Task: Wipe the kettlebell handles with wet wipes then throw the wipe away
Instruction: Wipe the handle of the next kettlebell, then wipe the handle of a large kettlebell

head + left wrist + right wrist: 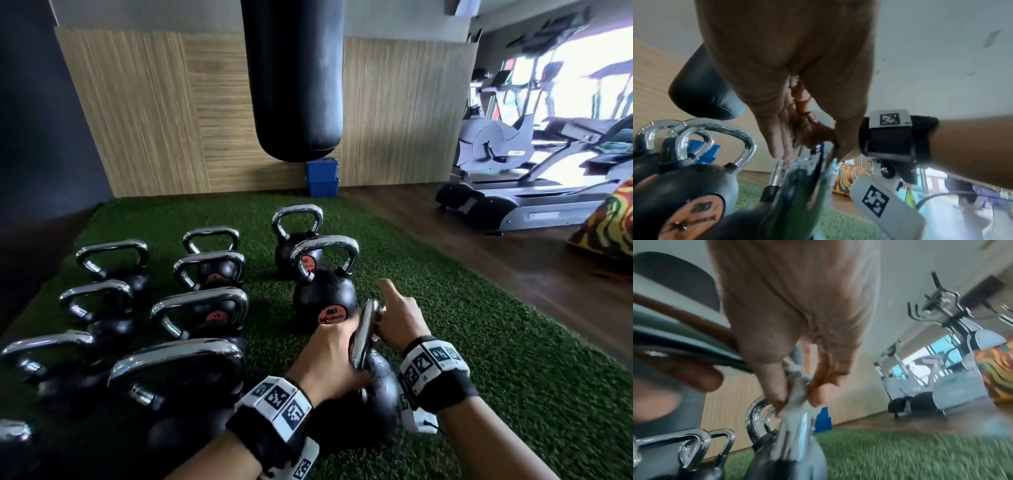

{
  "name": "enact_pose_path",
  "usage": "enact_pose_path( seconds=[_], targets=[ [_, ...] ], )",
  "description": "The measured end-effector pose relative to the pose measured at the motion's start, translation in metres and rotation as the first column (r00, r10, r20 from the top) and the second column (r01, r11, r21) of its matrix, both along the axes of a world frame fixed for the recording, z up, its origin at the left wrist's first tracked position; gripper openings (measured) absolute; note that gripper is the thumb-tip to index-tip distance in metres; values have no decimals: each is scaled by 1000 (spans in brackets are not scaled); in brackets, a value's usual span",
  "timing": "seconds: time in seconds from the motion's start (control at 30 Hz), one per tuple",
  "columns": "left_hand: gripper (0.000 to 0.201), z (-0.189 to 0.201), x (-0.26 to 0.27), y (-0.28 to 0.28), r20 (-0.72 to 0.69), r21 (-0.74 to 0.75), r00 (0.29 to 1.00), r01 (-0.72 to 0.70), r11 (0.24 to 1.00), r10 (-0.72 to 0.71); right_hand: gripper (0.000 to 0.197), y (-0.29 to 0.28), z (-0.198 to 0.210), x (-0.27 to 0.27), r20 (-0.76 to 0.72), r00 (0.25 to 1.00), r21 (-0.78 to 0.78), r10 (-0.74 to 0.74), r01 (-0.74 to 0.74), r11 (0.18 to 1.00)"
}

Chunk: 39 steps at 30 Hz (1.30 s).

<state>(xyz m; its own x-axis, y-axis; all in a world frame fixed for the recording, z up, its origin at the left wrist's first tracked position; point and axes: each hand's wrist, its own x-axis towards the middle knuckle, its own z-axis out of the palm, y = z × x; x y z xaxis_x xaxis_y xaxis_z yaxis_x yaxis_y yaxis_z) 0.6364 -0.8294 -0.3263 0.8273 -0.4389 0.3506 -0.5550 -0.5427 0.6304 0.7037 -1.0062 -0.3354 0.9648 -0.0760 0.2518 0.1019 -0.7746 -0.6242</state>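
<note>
A black kettlebell with a chrome handle stands tilted on the green turf close in front of me. My left hand grips the handle from the left, its fingertips hidden behind the metal. My right hand is on the handle's right side with the index finger stretched out. The right wrist view shows a pale wet wipe wrapped on the chrome and pinched between thumb and fingers. In the left wrist view, the left hand's fingers reach down to the handle.
Several more chrome-handled kettlebells stand on the turf to the left and ahead. A black punching bag hangs over two stacked blue bins. Treadmills and a colourful cushion are on the wooden floor at right.
</note>
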Motion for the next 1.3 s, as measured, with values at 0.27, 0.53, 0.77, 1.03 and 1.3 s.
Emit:
enact_pose_path(
  seconds=[0.27, 0.53, 0.77, 1.03, 1.3],
  targets=[
    [103, 13, 14, 8, -124, 146, 992, 22, 989, -3, 36, -16, 22, -9, -31, 961, -311, 275, -271, 911],
    [110, 39, 46, 28, -104, 558, 995, 62, 827, -3, 30, -31, 18, -33, -28, 989, -304, 144, -146, 941],
    [107, 43, 50, 31, -20, 611, 999, 43, 791, -39, 21, -31, 23, -41, -104, 991, -296, 84, -112, 948],
    [60, 61, 93, 42, -371, 355, 929, 157, 921, -15, 38, -69, 53, -18, -245, 918, -329, 313, -383, 863],
    [43, 74, 160, 65, -244, 577, 884, -199, 792, 400, 28, -90, 65, 52, 150, 952, -50, 268, -264, 963]
  ],
)
